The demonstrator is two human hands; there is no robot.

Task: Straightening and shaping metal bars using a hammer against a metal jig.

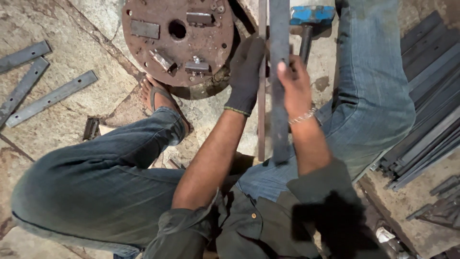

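Observation:
My left hand (246, 72), in a dark glove, grips a thin rusty metal strip (261, 124) that stands on edge, running up and down the view. My bare right hand (293, 85), with a bracelet at the wrist, holds a wider grey flat steel bar (279, 29) just to the right of it. The two pieces lie side by side between my knees, which are in blue jeans. I am squatting on a stone floor.
A round rusty steel plate (177, 41) with bolted blocks and a centre hole lies ahead on the left. A blue-headed hammer (311, 17) rests at the top. Loose flat bars (50, 98) lie at left; a stack of steel strips (426, 110) fills the right.

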